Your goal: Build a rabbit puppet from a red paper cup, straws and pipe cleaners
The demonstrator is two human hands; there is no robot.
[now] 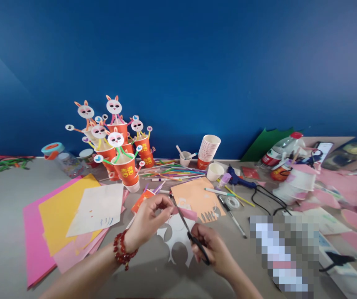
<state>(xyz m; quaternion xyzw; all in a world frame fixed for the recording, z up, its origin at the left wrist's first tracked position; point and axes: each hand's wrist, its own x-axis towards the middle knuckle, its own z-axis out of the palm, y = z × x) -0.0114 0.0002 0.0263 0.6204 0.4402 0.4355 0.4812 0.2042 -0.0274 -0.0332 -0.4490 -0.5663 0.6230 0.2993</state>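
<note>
My right hand (208, 245) is closed around the handles of black-handled scissors (193, 237), whose blades point up and left. The thumb and fingers of my left hand (153, 216) are pinched together at the edge of a small piece of pink paper (191, 214), which lies across the scissor blades. Red beads circle my left wrist. Beneath both hands, a white paper sheet (167, 232) with round cut-outs rests on the table. Just beyond is an orange paper sheet (197, 189) with scraps on it.
Red paper cups with rabbit faces (128, 169) stand at the back left. Coloured paper sheets (57, 203) lie at left. Behind are loose coloured sticks (178, 171) and stacked paper cups (209, 149). A blue glue gun (240, 179), its cord and a bottle (282, 150) are at right.
</note>
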